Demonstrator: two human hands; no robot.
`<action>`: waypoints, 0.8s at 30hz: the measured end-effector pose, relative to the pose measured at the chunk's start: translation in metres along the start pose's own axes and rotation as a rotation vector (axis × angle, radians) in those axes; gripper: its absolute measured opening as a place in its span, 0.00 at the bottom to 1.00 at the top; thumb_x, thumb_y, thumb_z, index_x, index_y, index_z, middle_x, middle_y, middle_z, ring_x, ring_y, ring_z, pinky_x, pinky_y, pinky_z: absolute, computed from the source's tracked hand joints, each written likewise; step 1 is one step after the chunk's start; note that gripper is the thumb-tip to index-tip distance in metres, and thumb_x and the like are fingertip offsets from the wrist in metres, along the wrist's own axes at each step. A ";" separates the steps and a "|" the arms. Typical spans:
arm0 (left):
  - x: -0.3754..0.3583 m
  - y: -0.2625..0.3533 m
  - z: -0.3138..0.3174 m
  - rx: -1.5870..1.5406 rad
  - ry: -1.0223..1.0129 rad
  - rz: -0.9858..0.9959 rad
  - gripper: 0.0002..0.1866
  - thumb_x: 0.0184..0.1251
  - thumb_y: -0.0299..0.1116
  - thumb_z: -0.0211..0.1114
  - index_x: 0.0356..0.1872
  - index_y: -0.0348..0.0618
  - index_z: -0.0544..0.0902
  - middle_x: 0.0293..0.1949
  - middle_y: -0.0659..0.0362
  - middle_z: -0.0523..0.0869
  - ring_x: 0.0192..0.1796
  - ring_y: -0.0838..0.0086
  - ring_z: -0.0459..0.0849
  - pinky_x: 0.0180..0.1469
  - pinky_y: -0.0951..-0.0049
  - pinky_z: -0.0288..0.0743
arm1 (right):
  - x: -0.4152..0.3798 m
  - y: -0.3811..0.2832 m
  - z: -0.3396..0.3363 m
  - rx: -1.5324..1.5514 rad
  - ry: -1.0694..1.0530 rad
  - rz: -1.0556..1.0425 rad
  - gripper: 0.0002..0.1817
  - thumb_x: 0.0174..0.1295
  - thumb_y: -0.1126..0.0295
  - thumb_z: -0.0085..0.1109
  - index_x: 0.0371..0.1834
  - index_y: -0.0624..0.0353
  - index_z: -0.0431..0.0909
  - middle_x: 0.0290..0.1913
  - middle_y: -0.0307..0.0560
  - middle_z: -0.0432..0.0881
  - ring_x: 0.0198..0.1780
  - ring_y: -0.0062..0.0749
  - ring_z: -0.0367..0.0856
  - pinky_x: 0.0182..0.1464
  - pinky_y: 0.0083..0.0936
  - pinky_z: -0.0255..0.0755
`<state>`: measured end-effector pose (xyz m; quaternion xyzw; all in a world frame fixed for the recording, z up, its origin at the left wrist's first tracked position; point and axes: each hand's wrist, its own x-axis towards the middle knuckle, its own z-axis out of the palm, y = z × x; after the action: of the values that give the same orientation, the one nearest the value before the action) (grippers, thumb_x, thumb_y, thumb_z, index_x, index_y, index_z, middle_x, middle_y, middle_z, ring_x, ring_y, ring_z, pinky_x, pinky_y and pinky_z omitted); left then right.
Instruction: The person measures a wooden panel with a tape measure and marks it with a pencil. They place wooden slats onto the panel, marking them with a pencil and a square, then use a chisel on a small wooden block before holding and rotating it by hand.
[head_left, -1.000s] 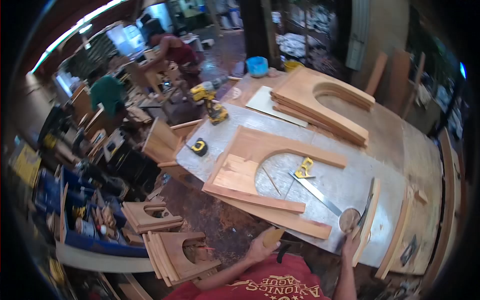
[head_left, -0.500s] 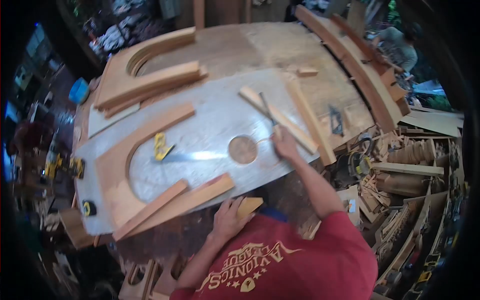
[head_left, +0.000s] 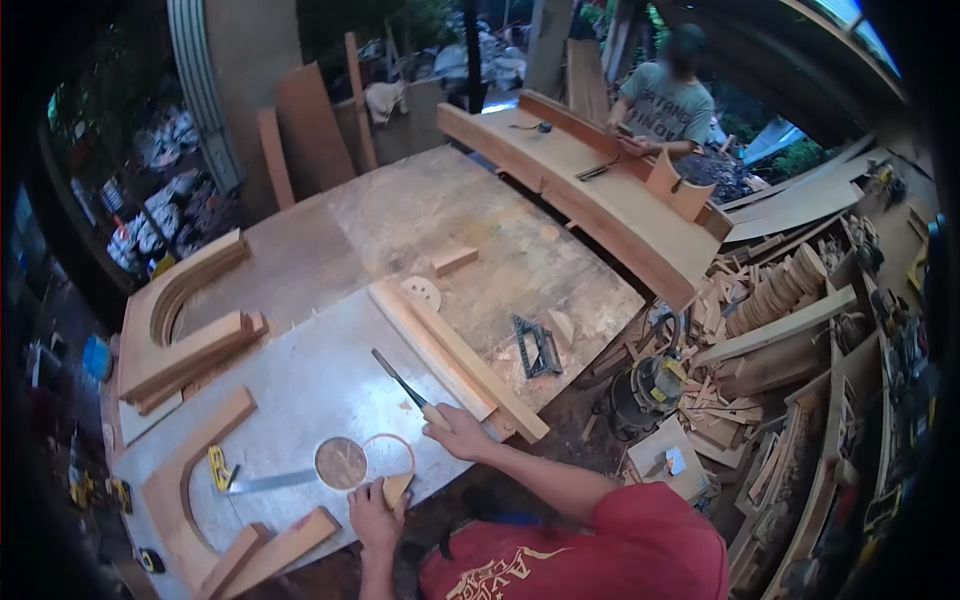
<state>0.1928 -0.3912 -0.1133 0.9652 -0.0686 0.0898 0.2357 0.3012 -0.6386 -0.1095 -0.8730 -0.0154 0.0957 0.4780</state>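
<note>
My right hand (head_left: 462, 434) is closed around the wooden handle of a chisel (head_left: 398, 377), its long dark blade pointing away over the grey sheet (head_left: 310, 375). Close to the sheet's near edge, my left hand (head_left: 374, 518) grips a small wood block (head_left: 397, 489). Just beyond that hand, the sheet has a round hole (head_left: 341, 463) with a thin ring outline (head_left: 407, 452) beside it. A combination square (head_left: 219, 467) with a yellow head lies left of the hole. Two long wood strips (head_left: 470, 370) rest side by side past my right hand.
Curved wood frames (head_left: 185, 375) lie at the left. A blue-black angle tool (head_left: 537, 347) and a small block (head_left: 454, 261) sit farther back. Behind a long curved wood panel (head_left: 600, 190) stands another person (head_left: 665, 105). A shop vacuum (head_left: 650, 390) and scrap wood fill the floor at right.
My view has swung up and to the right, bringing the other person into fuller view. My left hand has come up with the block to the sheet's edge, nearer the chisel.
</note>
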 end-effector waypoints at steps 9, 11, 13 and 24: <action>0.014 -0.005 -0.030 -0.025 -0.037 0.158 0.29 0.57 0.50 0.77 0.53 0.41 0.84 0.46 0.48 0.83 0.53 0.50 0.78 0.58 0.53 0.70 | -0.139 -0.029 -0.030 0.171 0.007 -0.067 0.21 0.69 0.66 0.65 0.63 0.61 0.78 0.42 0.55 0.88 0.42 0.35 0.89 0.46 0.29 0.81; 0.013 0.000 -0.034 -0.117 0.005 0.143 0.29 0.59 0.49 0.77 0.55 0.39 0.84 0.48 0.48 0.84 0.54 0.52 0.80 0.59 0.54 0.71 | -0.155 -0.028 -0.031 0.161 0.043 -0.107 0.21 0.69 0.68 0.66 0.63 0.61 0.79 0.39 0.51 0.88 0.40 0.28 0.88 0.44 0.27 0.80; 0.008 0.009 -0.041 -0.276 0.038 0.049 0.29 0.63 0.47 0.77 0.57 0.37 0.82 0.51 0.49 0.85 0.55 0.56 0.82 0.61 0.56 0.73 | -0.168 -0.032 -0.032 0.172 0.030 -0.108 0.20 0.70 0.69 0.65 0.63 0.61 0.79 0.39 0.47 0.88 0.39 0.23 0.86 0.42 0.25 0.80; 0.010 0.037 -0.129 -0.995 -0.163 -0.016 0.12 0.68 0.31 0.73 0.46 0.35 0.88 0.38 0.57 0.90 0.45 0.75 0.86 0.50 0.72 0.79 | -0.202 -0.039 -0.029 0.682 -0.377 0.079 0.21 0.70 0.71 0.65 0.65 0.64 0.78 0.43 0.42 0.87 0.38 0.15 0.80 0.38 0.16 0.73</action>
<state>0.1781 -0.3649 0.0177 0.7403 -0.1136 -0.0312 0.6619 0.1111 -0.6654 -0.0307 -0.6310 -0.0369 0.2724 0.7255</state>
